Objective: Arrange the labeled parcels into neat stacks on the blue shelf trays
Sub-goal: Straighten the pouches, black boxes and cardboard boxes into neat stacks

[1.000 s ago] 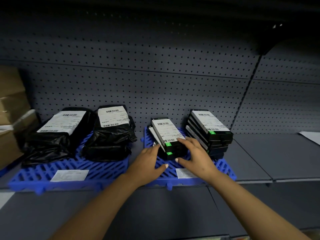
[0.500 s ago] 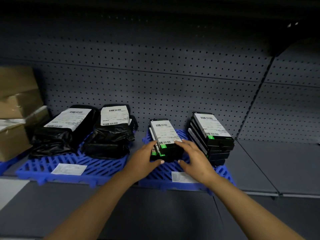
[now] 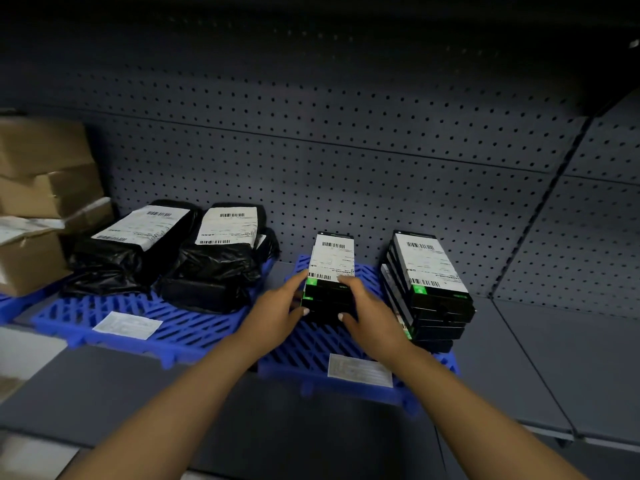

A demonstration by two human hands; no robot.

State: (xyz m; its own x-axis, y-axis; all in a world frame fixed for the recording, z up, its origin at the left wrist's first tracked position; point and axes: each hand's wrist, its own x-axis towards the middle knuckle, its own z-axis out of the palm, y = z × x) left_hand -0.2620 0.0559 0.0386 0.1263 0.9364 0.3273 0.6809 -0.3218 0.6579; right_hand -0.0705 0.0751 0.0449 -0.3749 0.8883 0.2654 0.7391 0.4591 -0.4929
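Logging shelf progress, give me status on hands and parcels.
Left hand and right hand grip the short parcel stack on the right blue tray. Taller stack beside it, apart. Nothing blocking.

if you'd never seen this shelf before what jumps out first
Two hands, the left hand and right hand, clasp a short stack of black labeled boxes from either side on the right blue tray. Just right of it stands a taller stack of boxes. On the left blue tray lie two black bagged parcels with white labels.
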